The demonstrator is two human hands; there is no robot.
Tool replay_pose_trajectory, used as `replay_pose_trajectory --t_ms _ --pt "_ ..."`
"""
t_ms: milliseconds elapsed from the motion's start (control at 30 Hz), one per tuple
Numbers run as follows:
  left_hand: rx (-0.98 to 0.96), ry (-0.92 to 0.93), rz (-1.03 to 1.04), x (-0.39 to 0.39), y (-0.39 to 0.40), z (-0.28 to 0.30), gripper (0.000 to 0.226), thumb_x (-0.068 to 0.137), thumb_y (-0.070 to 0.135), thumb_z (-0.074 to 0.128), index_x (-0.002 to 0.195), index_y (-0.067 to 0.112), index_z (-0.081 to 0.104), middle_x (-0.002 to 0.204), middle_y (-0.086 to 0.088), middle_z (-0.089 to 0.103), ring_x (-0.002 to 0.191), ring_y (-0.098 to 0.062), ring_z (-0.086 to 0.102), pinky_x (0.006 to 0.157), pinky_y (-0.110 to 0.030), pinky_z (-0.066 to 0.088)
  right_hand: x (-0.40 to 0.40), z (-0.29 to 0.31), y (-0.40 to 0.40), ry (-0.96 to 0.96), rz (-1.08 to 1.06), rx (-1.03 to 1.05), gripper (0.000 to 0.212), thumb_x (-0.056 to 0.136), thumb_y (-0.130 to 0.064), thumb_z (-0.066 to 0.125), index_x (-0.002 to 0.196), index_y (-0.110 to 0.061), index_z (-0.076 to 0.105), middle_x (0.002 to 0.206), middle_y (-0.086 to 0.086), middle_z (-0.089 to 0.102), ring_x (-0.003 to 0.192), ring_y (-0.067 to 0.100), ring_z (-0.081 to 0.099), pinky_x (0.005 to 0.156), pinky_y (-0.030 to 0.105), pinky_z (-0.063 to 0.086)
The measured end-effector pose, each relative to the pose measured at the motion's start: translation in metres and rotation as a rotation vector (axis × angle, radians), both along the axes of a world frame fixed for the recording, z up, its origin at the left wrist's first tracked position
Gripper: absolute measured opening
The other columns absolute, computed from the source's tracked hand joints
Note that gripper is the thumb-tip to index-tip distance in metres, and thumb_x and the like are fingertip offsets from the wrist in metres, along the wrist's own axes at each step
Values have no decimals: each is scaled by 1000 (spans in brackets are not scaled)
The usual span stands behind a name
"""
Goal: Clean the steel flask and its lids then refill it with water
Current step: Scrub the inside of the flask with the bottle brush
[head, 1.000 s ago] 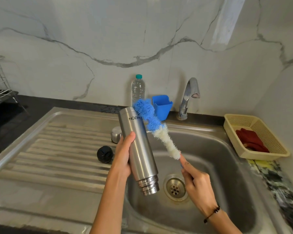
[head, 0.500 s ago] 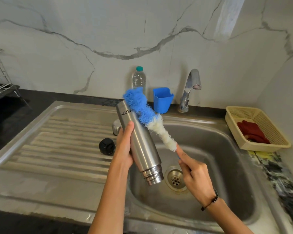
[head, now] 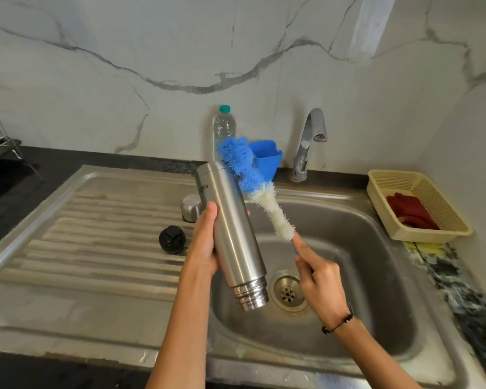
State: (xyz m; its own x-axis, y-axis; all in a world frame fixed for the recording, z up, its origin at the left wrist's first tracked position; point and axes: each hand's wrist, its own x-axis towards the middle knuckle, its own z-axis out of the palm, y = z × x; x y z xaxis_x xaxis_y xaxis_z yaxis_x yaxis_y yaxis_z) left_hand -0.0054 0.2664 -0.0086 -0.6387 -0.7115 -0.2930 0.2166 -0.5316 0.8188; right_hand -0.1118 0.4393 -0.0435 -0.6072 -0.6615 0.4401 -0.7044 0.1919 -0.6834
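We hold the steel flask (head: 233,237) tilted over the sink basin's (head: 376,276) left rim, threaded mouth toward us, above the drain (head: 287,292). Our left hand (head: 205,245) wraps around its body. Our right hand (head: 317,276) grips the bottle brush (head: 253,186), its bristles touching the flask's far end. Two lids, steel (head: 190,206) and black (head: 172,238), sit on the drainboard (head: 82,234) at left.

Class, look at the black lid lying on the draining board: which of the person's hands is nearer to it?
Left. The left hand, gripping the flask, is just right of the black lid; the right hand holds the brush farther right, over the basin.
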Motion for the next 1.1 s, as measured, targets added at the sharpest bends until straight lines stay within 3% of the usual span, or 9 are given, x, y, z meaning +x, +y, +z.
replay_pose_trajectory --t_ms 100,233,400,500,667,800,967,1033,1100 --pt "-28 24 58 -2 0 4 71 63 51 76 118 11 57 106 -16 66 90 -26 66 71 -37 54 4 6 0 10 27 -23 51 85 -10 43 135 -21 42 52 -17 33 42 3 33 45 13 29" --pt "4 51 60 -4 1 2 55 80 52 58 116 11 59 98 -16 66 83 -24 65 70 -35 54 6 1 1 -3 43 9 55 84 -4 45 135 -24 42 51 -17 35 42 3 34 46 9 28" --pt "48 215 38 -3 1 2 78 74 57 55 125 -2 55 99 -22 62 81 -28 61 69 -35 52 2 -5 4 -38 6 -8 52 85 -11 44 133 -33 42 60 11 62 41 6 34 44 16 31" --pt "4 119 31 -2 1 1 76 69 64 56 118 6 59 91 -15 66 79 -24 63 71 -36 54 9 -7 5 -11 41 -25 52 85 -5 47 132 -27 48 60 5 62 41 4 33 44 19 34" --pt "29 213 13 3 1 1 75 80 62 50 123 2 59 99 -24 67 79 -29 65 65 -33 55 8 -11 6 -86 -7 -57 63 89 4 52 121 -50 44 53 13 51 42 7 28 45 14 29" --pt "-36 205 75 6 -5 0 56 88 55 48 117 10 64 94 -14 67 76 -21 65 65 -30 54 15 -5 6 -47 27 -69 50 85 -9 48 128 -34 47 53 13 53 43 4 27 43 16 29" --pt "-58 92 -9 7 -3 0 111 45 77 75 126 4 57 105 -21 65 83 -27 66 69 -37 55 8 -2 3 -85 8 -68 49 85 -14 47 123 -44 45 52 11 52 42 6 30 42 21 31" --pt "-52 122 4 7 -3 -1 109 46 72 79 126 1 56 105 -23 65 82 -27 66 66 -36 56 8 4 4 -79 24 -89 46 86 -18 47 122 -48 44 50 9 49 42 8 31 42 26 32" --pt "-25 171 9 7 -3 -1 91 64 67 70 125 1 57 106 -24 65 83 -28 65 68 -37 55 11 7 6 -87 53 -101 45 88 -20 49 121 -50 45 57 15 57 43 16 39 45 26 35"
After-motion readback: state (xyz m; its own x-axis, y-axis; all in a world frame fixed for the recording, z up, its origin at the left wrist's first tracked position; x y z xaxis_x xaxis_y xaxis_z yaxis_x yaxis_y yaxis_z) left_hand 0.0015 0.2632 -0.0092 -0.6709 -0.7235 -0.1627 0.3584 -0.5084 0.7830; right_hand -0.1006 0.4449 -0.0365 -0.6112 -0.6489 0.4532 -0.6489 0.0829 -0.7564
